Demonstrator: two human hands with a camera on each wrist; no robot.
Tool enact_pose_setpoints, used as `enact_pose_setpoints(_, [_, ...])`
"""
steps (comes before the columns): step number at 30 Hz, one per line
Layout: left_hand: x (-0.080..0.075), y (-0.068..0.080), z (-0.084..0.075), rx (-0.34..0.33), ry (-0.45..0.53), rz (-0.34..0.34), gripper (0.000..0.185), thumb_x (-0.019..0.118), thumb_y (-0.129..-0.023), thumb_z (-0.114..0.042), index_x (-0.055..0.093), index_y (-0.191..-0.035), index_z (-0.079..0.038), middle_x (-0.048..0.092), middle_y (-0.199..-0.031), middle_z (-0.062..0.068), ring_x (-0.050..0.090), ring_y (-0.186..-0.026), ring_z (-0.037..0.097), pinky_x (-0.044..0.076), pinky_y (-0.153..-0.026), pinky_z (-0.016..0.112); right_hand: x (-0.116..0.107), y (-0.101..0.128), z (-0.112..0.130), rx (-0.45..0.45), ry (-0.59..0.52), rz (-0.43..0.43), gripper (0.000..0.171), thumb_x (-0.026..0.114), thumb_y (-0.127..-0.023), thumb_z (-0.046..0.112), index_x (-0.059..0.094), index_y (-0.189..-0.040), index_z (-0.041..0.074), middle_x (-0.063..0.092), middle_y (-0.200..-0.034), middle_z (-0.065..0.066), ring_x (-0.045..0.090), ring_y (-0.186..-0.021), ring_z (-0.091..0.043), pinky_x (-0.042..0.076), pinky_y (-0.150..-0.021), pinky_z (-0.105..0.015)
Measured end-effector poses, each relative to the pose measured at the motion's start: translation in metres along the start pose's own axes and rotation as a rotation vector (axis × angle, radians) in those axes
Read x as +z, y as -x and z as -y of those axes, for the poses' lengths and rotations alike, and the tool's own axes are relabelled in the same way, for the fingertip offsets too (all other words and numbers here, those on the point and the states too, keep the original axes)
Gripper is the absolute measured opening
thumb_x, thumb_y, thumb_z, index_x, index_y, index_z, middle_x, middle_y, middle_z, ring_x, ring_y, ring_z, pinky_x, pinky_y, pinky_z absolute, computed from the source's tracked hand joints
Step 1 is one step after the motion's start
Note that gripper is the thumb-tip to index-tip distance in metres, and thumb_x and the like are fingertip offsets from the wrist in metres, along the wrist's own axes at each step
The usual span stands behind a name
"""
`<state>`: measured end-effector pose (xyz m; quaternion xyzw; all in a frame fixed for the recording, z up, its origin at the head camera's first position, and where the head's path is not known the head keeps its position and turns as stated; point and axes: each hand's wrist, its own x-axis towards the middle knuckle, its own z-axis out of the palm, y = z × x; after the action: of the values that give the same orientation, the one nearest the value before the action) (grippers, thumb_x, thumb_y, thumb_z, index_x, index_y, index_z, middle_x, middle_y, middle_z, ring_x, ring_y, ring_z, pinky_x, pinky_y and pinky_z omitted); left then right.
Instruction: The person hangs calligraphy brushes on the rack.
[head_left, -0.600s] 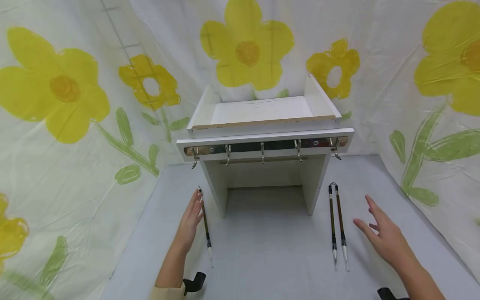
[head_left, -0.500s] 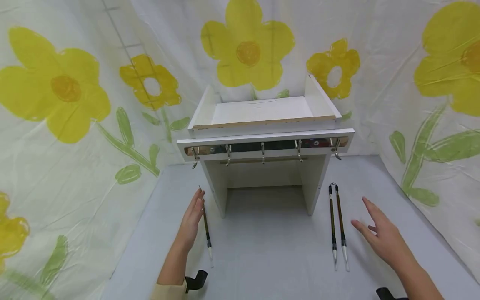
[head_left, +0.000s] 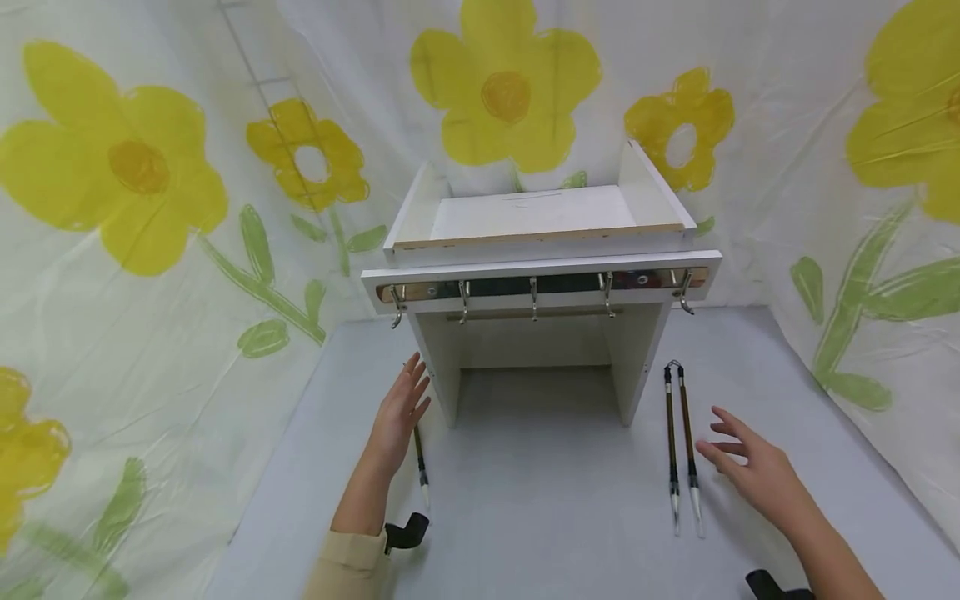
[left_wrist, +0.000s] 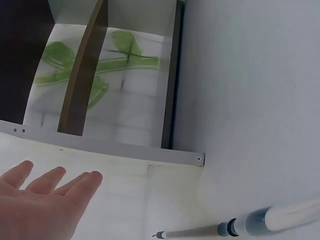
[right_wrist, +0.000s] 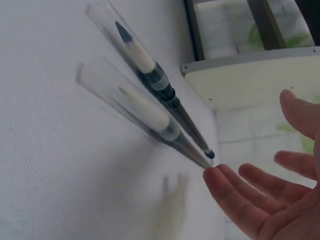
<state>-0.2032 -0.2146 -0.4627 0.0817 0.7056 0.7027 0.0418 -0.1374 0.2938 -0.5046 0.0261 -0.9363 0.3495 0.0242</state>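
My left hand (head_left: 397,421), fingers spread and holding nothing, hovers over a calligraphy brush (head_left: 422,467) and hides its upper part in the head view. That brush's capped end (left_wrist: 255,221) shows at the bottom of the left wrist view. Just right of two more calligraphy brushes, a dark-handled inner one (head_left: 672,442) and an outer one (head_left: 688,442), is my right hand (head_left: 761,471). Its fingers are relaxed, with thumb and forefinger apart. In the right wrist view both brushes wear clear caps; one has a dark tip (right_wrist: 155,77), the other a pale tip (right_wrist: 145,110).
A white shelf rack (head_left: 540,261) stands at the middle back, with an open tray top. Across its front runs a metal strip with several hooks (head_left: 534,296). Behind the pale table (head_left: 555,500) hangs a flower-printed curtain (head_left: 375,50).
The head view has shifted slightly. My left hand has moved forward along its brush. My right hand has drawn a little closer to the two brushes, its fingers bending slightly. The brushes stay put.
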Motion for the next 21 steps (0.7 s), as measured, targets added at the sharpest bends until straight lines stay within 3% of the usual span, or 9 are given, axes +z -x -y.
enact_pose_setpoints(2, [0.000, -0.003, 0.001, 0.008, 0.019, 0.011, 0.055, 0.022, -0.111, -0.044, 0.018, -0.163, -0.027, 0.017, -0.169, 0.001, 0.014, -0.156, 0.030, 0.014, -0.125, 0.057, 0.002, -0.003, -0.002, 0.032, 0.001, 0.052, 0.078, 0.061, -0.101, 0.044, 0.029, -0.156, -0.002, 0.053, -0.139, -0.035, 0.061, -0.117, -0.051, 0.058, -0.082, -0.058])
enact_pose_setpoints(13, [0.006, -0.016, 0.005, -0.020, 0.125, 0.001, 0.062, 0.031, -0.109, -0.047, 0.016, -0.163, -0.020, 0.012, -0.170, 0.002, 0.012, -0.157, 0.033, 0.015, -0.125, 0.060, 0.008, -0.014, -0.010, 0.149, -0.083, 0.176, 0.086, 0.062, -0.100, 0.047, 0.024, -0.155, -0.007, 0.047, -0.141, -0.039, 0.070, -0.106, -0.041, 0.061, -0.081, -0.048])
enact_pose_setpoints(21, [0.010, -0.018, 0.008, -0.040, 0.154, -0.033, 0.063, 0.042, -0.107, -0.046, 0.026, -0.161, -0.016, 0.020, -0.168, 0.003, 0.017, -0.155, 0.034, 0.018, -0.124, 0.060, 0.016, -0.019, -0.016, 0.170, -0.113, 0.172, 0.087, 0.067, -0.097, 0.044, 0.027, -0.153, -0.009, 0.046, -0.141, -0.041, 0.057, -0.121, -0.052, 0.063, -0.078, -0.041])
